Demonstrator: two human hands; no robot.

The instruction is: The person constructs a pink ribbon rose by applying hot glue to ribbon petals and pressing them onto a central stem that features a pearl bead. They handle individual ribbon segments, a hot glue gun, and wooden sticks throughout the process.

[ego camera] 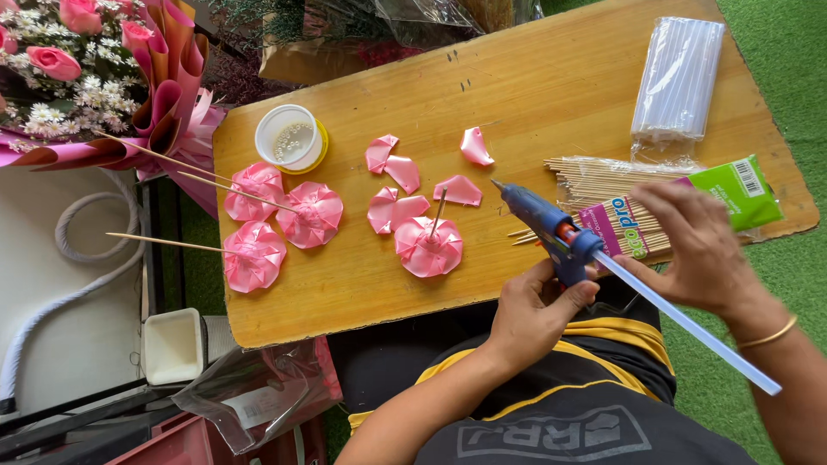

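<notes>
Three pink ribbon flowers (280, 222) on skewers lie near the counter's (551, 77) left edge. At the front edge, the left hand (532, 312) has its fingers wrapped around the blue glue gun's (544, 228) handle. The right hand (696, 250) pinches the clear glue stick (689, 325) in the gun's back.

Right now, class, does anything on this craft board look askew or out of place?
Yes: the packet of wooden skewers overhangs the board's right edge onto the green turf, sticks fanning loose from its open end. Loose pink petals lie scattered mid-board.
</notes>
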